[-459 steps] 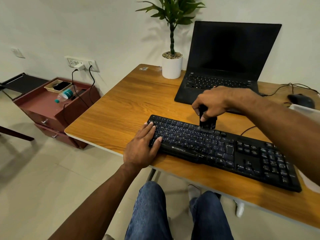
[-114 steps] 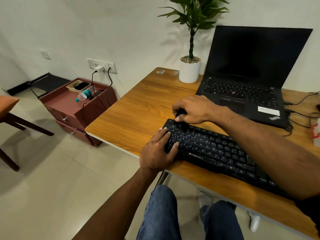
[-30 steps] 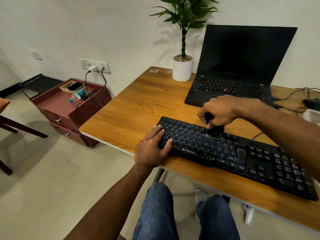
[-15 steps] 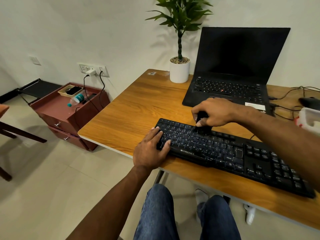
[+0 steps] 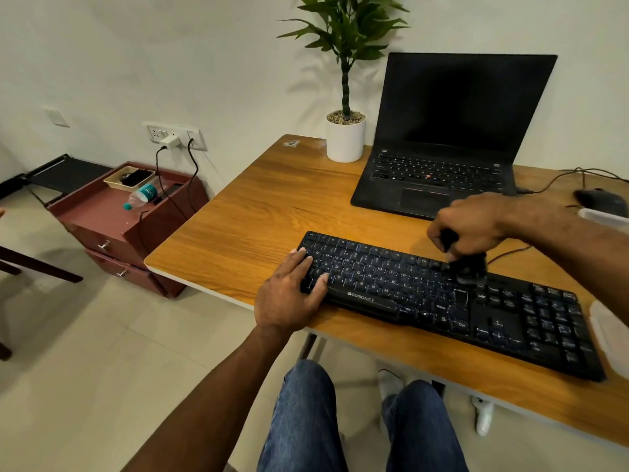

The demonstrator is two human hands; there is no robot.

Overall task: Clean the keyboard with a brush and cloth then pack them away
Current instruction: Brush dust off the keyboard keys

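Wooden counter by white wall. Left hand spread flat, steadying keyboard at near edge. Right hand gripping brush on mid-right keys. Brushing underway; cloth wipe, packing pending.

Brush in my right grip is motion-blurred, handle mostly hidden by fingers. White container and lid cut off at right edge.
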